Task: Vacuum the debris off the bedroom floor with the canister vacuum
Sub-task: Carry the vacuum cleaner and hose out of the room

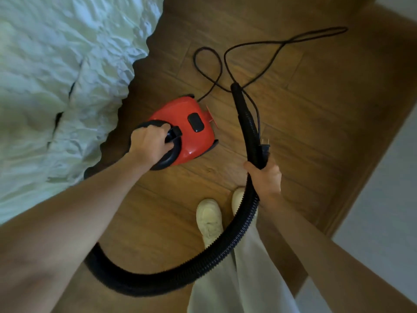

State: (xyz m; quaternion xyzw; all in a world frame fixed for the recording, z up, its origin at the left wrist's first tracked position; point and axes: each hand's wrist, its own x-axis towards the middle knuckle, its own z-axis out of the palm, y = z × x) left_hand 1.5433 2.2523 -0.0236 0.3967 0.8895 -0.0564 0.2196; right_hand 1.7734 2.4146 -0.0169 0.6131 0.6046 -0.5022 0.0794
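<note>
Fingers of my left hand (150, 141) are curled round the black carry handle (168, 141) on top of the red canister vacuum (191, 129), gripping it from above. Whether the canister sits on the wooden floor (304, 98) or hangs just off it I cannot tell. It lies close beside the edge of the bed, where the rumpled white bedding (56, 75) spills down on my left.

My right hand (266, 177) is wrapped round the black ribbed hose (239, 231) near its stiff end, and the same grip pinches the plug (264, 149) of the power cord against the hose, its two prongs pointing up and away from me. From that hand the hose nozzle (238, 93) points forward over the floorboards. The other way, the hose bends down past my legs, sweeps in a wide loop under my left forearm and passes out of sight there.

The black power cord (259, 48) leaves the far end of the canister, makes two loose loops on the floor ahead, and comes back alongside the nozzle to the plug.

Below the hose are my two pale shoes (208, 215) and light trousers (252, 279). Along the right runs a wooden skirting board (361, 188) against a pale wall (383, 222).
</note>
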